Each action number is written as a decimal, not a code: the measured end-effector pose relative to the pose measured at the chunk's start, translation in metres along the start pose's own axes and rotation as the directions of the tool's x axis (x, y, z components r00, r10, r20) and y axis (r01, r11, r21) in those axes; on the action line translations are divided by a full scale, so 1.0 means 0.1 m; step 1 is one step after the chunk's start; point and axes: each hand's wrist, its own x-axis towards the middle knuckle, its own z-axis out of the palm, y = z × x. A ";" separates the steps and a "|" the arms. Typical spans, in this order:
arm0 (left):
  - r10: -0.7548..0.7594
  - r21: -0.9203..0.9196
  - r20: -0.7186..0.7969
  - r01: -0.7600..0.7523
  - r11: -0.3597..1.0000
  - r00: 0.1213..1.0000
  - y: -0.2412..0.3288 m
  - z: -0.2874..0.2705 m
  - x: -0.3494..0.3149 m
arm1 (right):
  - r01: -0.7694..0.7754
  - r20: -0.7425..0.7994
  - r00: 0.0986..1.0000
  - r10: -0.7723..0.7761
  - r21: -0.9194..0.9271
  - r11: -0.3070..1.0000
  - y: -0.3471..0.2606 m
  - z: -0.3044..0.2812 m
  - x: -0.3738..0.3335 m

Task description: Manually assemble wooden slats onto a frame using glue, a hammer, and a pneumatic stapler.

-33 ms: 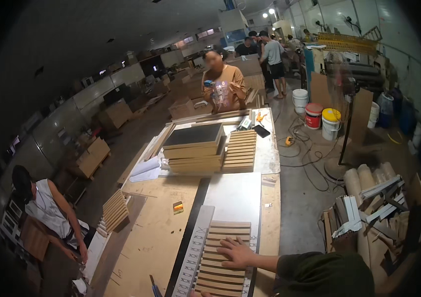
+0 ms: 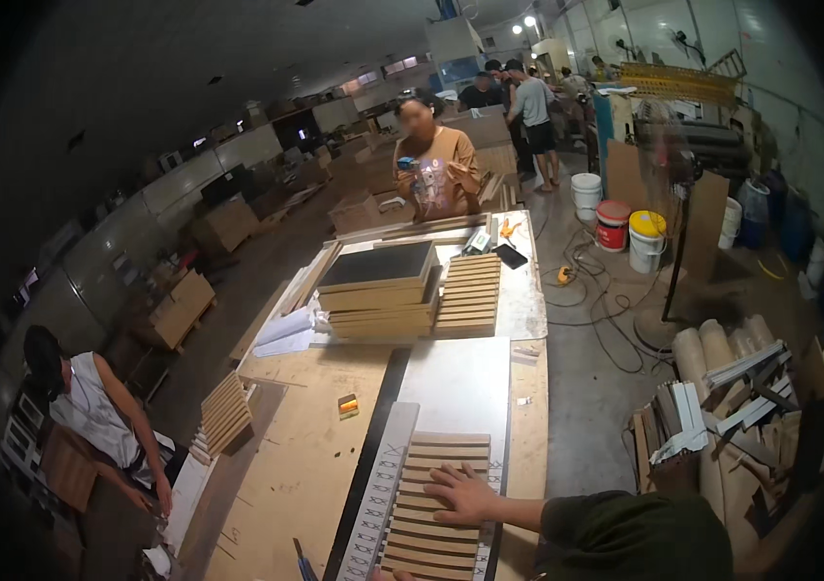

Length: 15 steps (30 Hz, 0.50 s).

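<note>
My right hand [image 2: 460,492] rests on a slatted wooden panel [image 2: 439,465], its fingers spread out over the slats. The panel lies lengthwise on the table, between a pale strip with drawn marks [image 2: 380,489] on its left and another marked strip along its right edge. Only a sliver of my left hand [image 2: 395,575] shows at the bottom edge, by the panel's near left corner; its fingers are mostly cut off. Beyond the panel a white board [image 2: 458,373] lies on the table.
Dark-topped boards [image 2: 378,266] are stacked farther back, beside a second slatted panel [image 2: 470,295]. A cutter-like tool [image 2: 305,562] lies near the front left. One person [image 2: 441,165] stands at the far end, another [image 2: 112,416] at left. Buckets [image 2: 612,226] and cables lie right.
</note>
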 end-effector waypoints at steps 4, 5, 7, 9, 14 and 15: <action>0.000 0.091 0.015 -0.001 0.996 1.000 0.15 -0.15 0.00 | 0.008 -0.013 1.000 -0.008 0.013 1.000 0.02 -0.02 -0.02; -0.010 0.071 -0.026 0.012 0.997 1.000 0.14 -0.12 -0.01 | 0.009 -0.015 1.000 -0.008 0.013 1.000 0.03 -0.01 -0.02; 0.015 0.077 -0.025 -0.013 0.997 1.000 0.17 -0.19 0.00 | 0.003 -0.036 0.999 -0.003 0.021 1.000 0.04 0.01 -0.03; 0.037 0.084 -0.024 -0.035 0.996 0.999 0.19 -0.24 0.01 | -0.001 -0.040 0.999 0.002 0.017 1.000 0.04 0.01 -0.04; 0.002 0.075 -0.031 0.000 0.997 1.000 0.08 -0.10 0.00 | -0.008 -0.031 0.999 0.009 0.026 1.000 0.00 -0.03 -0.04; 0.007 0.075 -0.029 -0.005 0.997 1.000 0.08 -0.10 0.00 | -0.005 -0.045 0.999 0.007 0.035 0.999 0.01 -0.02 -0.03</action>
